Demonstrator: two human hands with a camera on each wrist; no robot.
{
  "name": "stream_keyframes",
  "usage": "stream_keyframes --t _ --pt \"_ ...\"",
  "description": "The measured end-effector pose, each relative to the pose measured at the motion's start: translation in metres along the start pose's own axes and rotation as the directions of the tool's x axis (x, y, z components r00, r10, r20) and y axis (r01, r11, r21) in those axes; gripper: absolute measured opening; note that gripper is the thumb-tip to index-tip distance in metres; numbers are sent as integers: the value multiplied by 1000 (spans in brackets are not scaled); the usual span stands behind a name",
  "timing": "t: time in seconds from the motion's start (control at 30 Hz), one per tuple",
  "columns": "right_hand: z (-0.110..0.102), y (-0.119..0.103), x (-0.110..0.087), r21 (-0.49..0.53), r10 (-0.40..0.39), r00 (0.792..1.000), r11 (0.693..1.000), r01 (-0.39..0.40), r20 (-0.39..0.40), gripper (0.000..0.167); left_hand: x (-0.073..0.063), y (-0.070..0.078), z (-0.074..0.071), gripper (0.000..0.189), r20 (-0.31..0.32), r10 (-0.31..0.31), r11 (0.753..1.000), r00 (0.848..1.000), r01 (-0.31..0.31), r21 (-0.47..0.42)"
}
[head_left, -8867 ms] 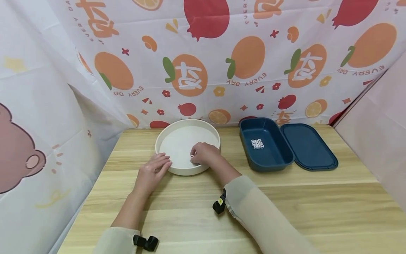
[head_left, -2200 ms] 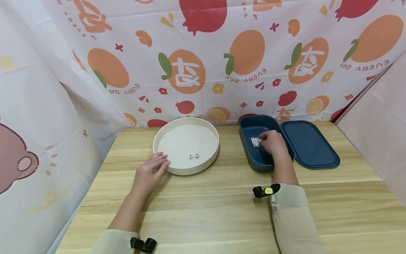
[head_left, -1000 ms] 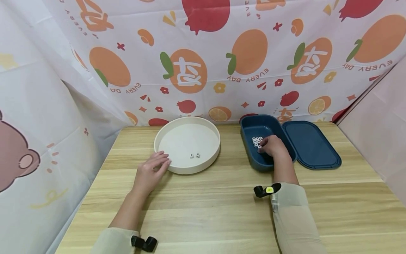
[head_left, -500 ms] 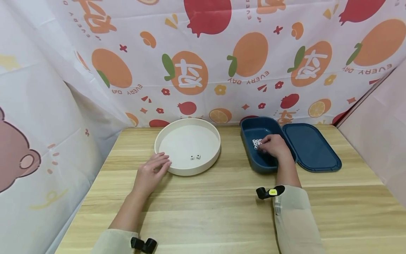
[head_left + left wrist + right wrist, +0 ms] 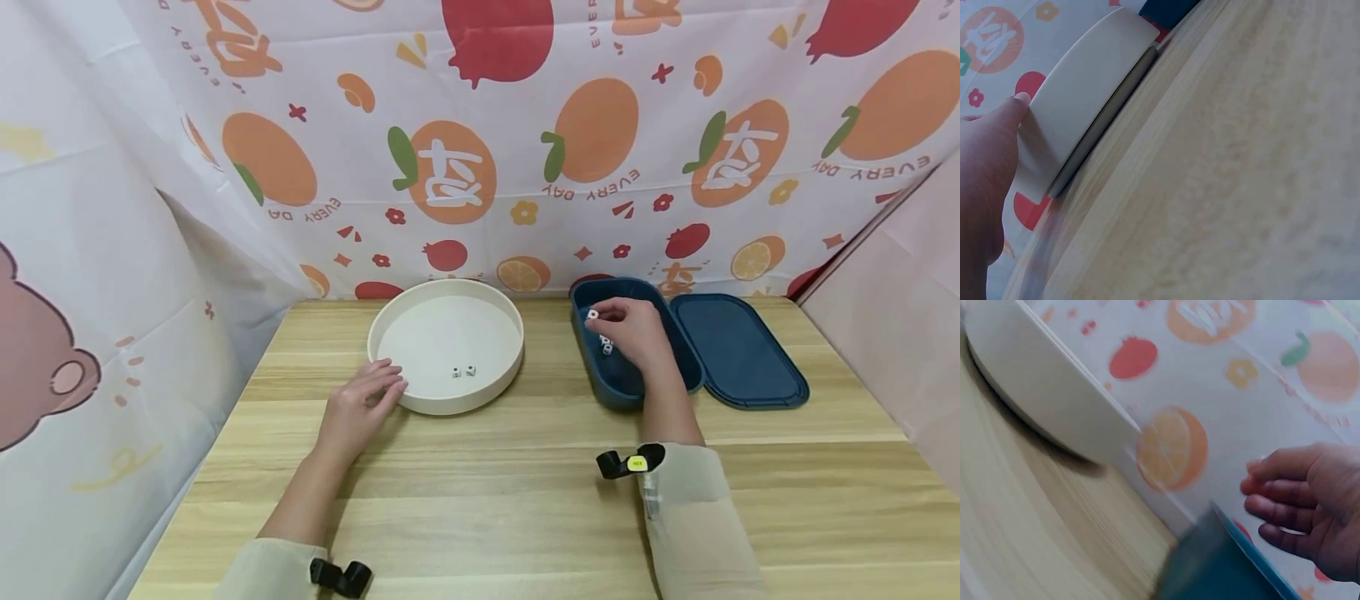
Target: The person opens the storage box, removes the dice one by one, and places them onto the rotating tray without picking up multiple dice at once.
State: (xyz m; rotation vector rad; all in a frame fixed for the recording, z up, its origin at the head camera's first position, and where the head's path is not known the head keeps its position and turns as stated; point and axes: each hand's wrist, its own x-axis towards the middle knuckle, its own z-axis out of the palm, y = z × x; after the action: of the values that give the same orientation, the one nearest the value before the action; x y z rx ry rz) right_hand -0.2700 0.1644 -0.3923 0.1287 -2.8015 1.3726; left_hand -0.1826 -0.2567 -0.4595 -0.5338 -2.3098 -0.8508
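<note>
Between thumb and fingertips my right hand (image 5: pixel 636 332) pinches a small white die (image 5: pixel 592 315), raised above the dark blue box (image 5: pixel 617 395). Below it in the box lie several more white dice (image 5: pixel 606 345), partly hidden by the hand. In the right wrist view the right hand (image 5: pixel 1310 506) is above the box's edge, and the die barely shows at the fingertips. My left hand (image 5: pixel 358 408) rests on the near-left rim of the round cream tray (image 5: pixel 444 405), fingers extended. Two dice (image 5: pixel 462 372) sit side by side in the tray's near part.
A dark blue lid (image 5: pixel 738 350) lies flat to the right of the box. Behind everything hangs a fruit-print cloth (image 5: pixel 517 150), close to the far edge of the wooden table (image 5: pixel 480 500).
The right hand has lifted a die out of the group in the blue box, up and slightly left. Two dice lie in the tray, where the right hand was earlier. The left hand stays put.
</note>
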Motion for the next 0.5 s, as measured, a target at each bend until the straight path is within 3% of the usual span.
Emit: stream_keyframes --t 0.3,0.5 --pt "73 -49 6 125 -158 987 980 154 19 23 -3 -1 -2 15 -16 23 1000 1000 -23 11" --pt "123 -73 20 210 -208 969 961 178 129 27 -3 0 -2 16 -35 42 999 999 -41 13"
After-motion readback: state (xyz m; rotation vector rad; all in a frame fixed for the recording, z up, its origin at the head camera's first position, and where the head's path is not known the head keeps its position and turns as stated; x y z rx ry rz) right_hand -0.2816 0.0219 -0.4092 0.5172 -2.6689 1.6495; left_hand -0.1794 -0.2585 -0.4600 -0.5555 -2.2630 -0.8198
